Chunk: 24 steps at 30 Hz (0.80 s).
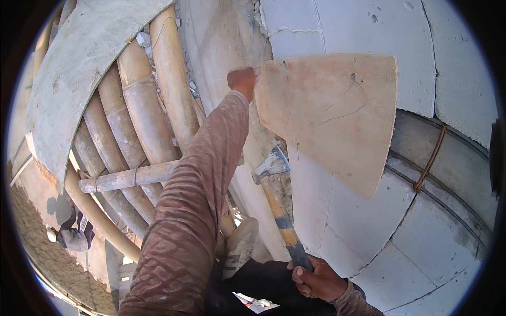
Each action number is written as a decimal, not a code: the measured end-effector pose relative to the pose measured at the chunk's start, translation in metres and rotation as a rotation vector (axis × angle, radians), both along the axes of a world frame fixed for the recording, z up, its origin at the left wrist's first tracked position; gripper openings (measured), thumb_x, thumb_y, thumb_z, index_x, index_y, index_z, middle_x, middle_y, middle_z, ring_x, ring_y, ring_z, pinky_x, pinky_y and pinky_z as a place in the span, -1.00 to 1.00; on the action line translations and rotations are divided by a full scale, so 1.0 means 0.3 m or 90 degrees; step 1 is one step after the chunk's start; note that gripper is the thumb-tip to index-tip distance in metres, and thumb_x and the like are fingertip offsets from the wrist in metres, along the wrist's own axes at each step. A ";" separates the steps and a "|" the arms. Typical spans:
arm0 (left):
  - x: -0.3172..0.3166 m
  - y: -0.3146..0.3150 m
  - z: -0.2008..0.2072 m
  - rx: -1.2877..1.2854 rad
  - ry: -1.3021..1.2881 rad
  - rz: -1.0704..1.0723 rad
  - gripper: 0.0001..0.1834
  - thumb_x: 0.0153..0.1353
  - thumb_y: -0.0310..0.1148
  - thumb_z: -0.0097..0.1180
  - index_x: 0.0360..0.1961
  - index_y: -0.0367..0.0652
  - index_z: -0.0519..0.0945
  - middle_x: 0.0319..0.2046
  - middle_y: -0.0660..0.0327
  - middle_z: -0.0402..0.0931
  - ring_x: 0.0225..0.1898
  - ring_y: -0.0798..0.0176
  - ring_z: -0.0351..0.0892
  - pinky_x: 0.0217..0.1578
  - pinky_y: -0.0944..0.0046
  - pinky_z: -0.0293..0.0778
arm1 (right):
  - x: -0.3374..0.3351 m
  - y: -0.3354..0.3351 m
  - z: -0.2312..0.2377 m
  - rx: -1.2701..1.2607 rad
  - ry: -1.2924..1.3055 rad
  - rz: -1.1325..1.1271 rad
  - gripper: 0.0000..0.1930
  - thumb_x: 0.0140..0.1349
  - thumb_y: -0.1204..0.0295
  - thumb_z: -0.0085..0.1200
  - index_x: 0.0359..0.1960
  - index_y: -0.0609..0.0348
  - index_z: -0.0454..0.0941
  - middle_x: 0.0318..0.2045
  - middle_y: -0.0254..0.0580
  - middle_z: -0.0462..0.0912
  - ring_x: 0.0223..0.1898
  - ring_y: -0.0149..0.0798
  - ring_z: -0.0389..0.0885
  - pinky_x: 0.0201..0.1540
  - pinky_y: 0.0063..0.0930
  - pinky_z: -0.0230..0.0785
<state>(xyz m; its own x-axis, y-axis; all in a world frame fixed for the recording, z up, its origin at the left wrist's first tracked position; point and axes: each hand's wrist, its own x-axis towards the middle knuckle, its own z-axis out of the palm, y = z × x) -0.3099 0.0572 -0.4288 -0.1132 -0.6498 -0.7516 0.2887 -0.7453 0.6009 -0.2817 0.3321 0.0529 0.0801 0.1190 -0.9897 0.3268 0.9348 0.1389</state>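
Note:
My left hand [242, 81] is closed in a fist at the left edge of a tan plywood board [332, 121]. What its fingers grip is hidden; a thin dark wire or nail shows between fist and board. A loose thin wire [363, 95] curls across the board's face. Low in the view, my right hand [320, 279] wraps around the lower end of a hatchet's handle. The hatchet [282, 208] points up and away, its metal head grey with dried mortar and its wooden handle banded with dark tape. Its head is apart from the board, just below its lower left edge.
Pale blocks [369, 226] form a surface on the right, crossed by bars [448, 195] with a rusty tie. At left are several bamboo poles [147, 116] and a curved grey sheet [89, 63]. My shoe [242, 242] stands below. Another person [76, 231] is far down at left.

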 end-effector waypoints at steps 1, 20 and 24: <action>0.094 -0.028 -0.147 -0.136 -0.053 -0.078 -0.78 0.24 -0.48 0.12 -0.12 -0.38 0.51 -0.23 0.09 0.59 -0.19 0.17 0.67 -0.16 0.29 0.60 | 0.005 -0.010 0.001 -0.010 -0.032 0.011 -0.59 0.34 0.01 0.11 -0.14 0.08 0.34 -0.57 -0.46 0.29 -0.63 -0.53 0.25 -0.61 -0.59 0.17; 0.031 -0.046 0.143 0.014 0.055 -0.250 -0.78 0.29 -0.45 0.04 -0.17 -0.40 0.59 -0.28 0.05 0.65 -0.30 0.17 0.70 -0.33 0.32 0.60 | -0.116 -0.056 -0.179 -0.197 0.222 0.421 -0.49 0.44 0.05 -0.07 0.01 0.38 0.36 -0.57 -0.06 0.54 -0.56 -0.15 0.56 -0.42 -0.27 0.40; 0.055 -0.075 0.126 0.011 0.032 -0.335 -0.76 0.32 -0.39 0.00 -0.16 -0.32 0.62 -0.31 0.13 0.67 -0.34 0.25 0.69 -0.41 0.35 0.48 | -0.132 -0.184 -0.293 -0.288 0.351 0.567 -0.53 0.46 0.11 -0.13 -0.01 0.39 0.37 -0.51 0.17 0.60 -0.45 0.15 0.64 -0.33 -0.11 0.42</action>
